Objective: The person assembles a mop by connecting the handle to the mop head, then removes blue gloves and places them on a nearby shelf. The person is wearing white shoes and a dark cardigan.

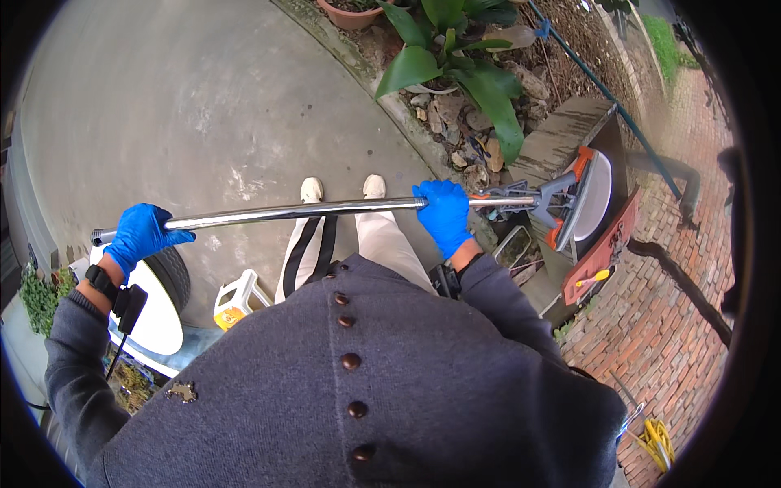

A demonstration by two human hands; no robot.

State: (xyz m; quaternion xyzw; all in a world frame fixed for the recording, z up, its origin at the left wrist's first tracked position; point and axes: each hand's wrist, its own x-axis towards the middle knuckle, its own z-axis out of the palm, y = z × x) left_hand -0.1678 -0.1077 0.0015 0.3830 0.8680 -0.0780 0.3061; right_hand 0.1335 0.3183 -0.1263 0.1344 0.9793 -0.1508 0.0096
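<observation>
A sponge mop with a shiny metal handle (285,213) lies nearly level across the front of me, above my shoes. My left hand (146,236), in a blue glove, is closed around the handle near its dark-capped left end, thumb along the tube. Farther right, my right hand (445,218), also blue-gloved, grips the handle close to the mop's linkage. The mop head (587,199), orange and grey with a pale sponge, points right beside a concrete basin (561,138). My fingers hide the parts of the handle they wrap.
Concrete floor (187,106) spreads ahead and left. A leafy green plant (455,65) grows among stones at the upper right. At the lower left are a white stool (242,299) and a white round surface (150,313). Brick paving (651,350) and a yellow hose (657,443) lie right.
</observation>
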